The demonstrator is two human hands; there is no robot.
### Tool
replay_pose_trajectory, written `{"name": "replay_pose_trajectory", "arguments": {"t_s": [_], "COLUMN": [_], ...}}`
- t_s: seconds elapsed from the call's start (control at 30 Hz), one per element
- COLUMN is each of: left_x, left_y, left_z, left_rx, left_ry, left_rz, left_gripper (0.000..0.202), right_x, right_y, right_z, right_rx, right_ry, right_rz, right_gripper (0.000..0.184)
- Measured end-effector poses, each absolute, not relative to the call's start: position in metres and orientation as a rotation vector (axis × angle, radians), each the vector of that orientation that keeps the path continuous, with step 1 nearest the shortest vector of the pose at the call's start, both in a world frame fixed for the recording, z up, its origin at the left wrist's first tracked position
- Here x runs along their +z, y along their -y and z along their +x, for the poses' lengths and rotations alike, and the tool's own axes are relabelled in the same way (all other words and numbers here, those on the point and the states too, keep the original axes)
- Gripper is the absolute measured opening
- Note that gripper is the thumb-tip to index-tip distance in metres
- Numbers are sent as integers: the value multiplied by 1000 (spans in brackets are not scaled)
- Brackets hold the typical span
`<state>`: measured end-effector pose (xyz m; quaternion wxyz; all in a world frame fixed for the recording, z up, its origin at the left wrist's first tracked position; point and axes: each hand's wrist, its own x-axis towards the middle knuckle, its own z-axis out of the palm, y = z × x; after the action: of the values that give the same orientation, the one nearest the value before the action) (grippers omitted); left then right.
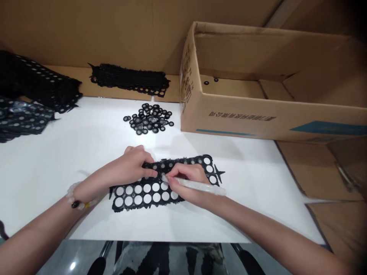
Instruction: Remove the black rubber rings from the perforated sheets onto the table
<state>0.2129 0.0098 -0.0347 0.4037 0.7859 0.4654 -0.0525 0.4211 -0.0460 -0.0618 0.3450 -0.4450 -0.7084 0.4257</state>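
Note:
A black moulded sheet (156, 193) with rows of round openings lies on the white table. Many near-row openings show white; those in the far rows hold grey-centred discs. My left hand (136, 164) rests at the sheet's far edge, thumb and forefinger apart and touching it. Pinched in my right hand (189, 181) is a slim, whitish pen-like tool (203, 186). Its tip points at the middle of the sheet, close to my left thumb; whether it touches I cannot tell. Beyond the sheet lies a pile of black rings with grey centres (150, 119).
A large open carton (243, 114) stands at the back right, with two small black rings (206, 83) inside. Stacked black perforated sheets (129, 78) lie at the back; more sheets (37, 84) are heaped at the left. Cardboard flaps (304, 164) border the table's right side.

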Motion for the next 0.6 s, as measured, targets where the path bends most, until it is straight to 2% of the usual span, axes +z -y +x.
{"name": "replay_pose_trajectory", "arguments": {"t_s": [0.4,0.6], "left_x": [-38,-31], "left_y": [-17,-18], "left_z": [207,199], "left_rx": [-81,-152], "left_ry": [-1125,-1137], "left_rz": [1903,1942], "left_gripper": [35,31], "right_x": [-60,-60], "right_y": [52,49], "right_z": [414,419], "right_rx": [1180,1268], "right_ry": [1826,1623], "right_rz": [-1284,-1276], "right_gripper": [12,10]}}
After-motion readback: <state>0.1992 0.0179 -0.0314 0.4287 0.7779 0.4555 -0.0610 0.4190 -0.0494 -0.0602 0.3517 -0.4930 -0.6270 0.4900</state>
